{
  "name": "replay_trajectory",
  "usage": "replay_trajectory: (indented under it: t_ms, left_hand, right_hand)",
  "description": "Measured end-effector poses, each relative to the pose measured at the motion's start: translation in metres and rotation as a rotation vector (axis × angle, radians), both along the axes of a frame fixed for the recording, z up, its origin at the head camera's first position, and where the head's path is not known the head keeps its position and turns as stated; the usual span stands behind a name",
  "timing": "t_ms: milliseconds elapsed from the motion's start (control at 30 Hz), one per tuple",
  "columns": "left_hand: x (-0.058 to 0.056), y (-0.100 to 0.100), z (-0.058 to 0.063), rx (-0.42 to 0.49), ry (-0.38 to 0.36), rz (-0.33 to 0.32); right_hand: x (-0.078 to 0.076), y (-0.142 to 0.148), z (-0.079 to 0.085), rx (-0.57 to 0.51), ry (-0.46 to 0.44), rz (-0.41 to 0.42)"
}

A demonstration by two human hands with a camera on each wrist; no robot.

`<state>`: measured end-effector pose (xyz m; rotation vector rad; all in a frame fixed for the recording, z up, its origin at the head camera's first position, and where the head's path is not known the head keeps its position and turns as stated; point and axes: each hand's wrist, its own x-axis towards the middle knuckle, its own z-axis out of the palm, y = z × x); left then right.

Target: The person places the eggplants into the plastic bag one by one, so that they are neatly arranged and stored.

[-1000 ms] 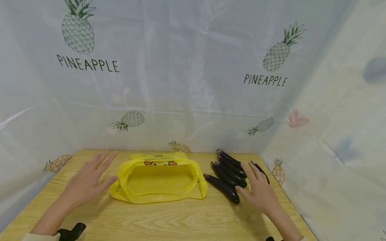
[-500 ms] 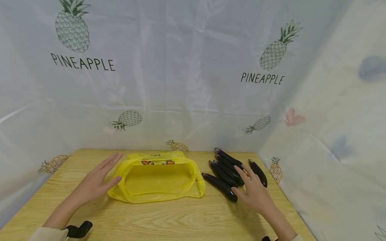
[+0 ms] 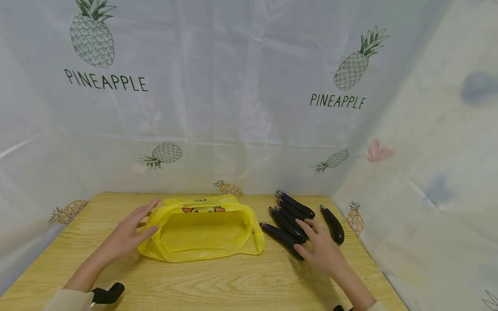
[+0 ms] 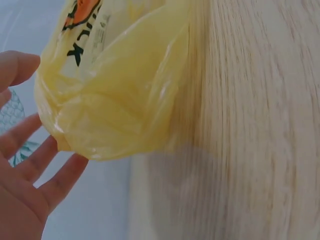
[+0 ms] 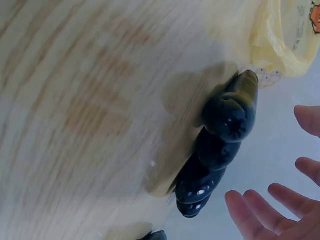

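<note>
A yellow plastic bag (image 3: 206,255) lies on the table with its mouth spread wide toward me. At its left side is my left hand (image 3: 126,235), fingers extended; in the left wrist view the fingertips (image 4: 75,165) are right at the bag's edge. Several dark eggplants (image 3: 285,224) lie side by side to the right of the bag. Over their near ends hovers my right hand (image 3: 323,250), fingers spread and loosely bent, with nothing held. The right wrist view has these eggplants (image 5: 227,120) in a row beside the fingers.
One more eggplant (image 3: 332,224) lies apart, near the right edge of the wooden table (image 3: 218,287). A pale sheet (image 3: 241,108) printed with pineapples rises behind the table and along the sides.
My left hand has moved right, up to the side of the bag. My right hand has shifted slightly left and toward me, uncovering the lone eggplant. The bag and eggplants lie as before.
</note>
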<state>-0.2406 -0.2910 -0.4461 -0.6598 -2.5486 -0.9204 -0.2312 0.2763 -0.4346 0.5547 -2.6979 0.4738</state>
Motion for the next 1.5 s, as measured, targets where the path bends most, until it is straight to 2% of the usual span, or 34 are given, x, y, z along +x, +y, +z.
replay_trajectory:
  t_ms: [333,633,800,967,1500]
  left_hand:
    - [-0.004,-0.007,-0.012,0.115,-0.116,-0.106]
    - [-0.003,-0.010,-0.022,0.168,-0.195,-0.135]
    - [0.000,-0.009,-0.023,0.155,-0.201,-0.126]
    - [-0.001,-0.008,-0.023,0.197,-0.217,-0.174]
    - [-0.009,-0.005,-0.029,0.188,-0.138,-0.238]
  right_hand:
    - [-0.002,-0.002,-0.010,0.053,0.036,0.015]
    - [-0.004,-0.003,-0.017,0.068,0.012,0.015]
    - [-0.005,-0.004,-0.018,0.071,-0.016,0.020]
    - [-0.006,-0.004,-0.019,0.069,-0.047,0.018]
    - [-0.010,-0.006,-0.021,0.081,-0.087,0.000]
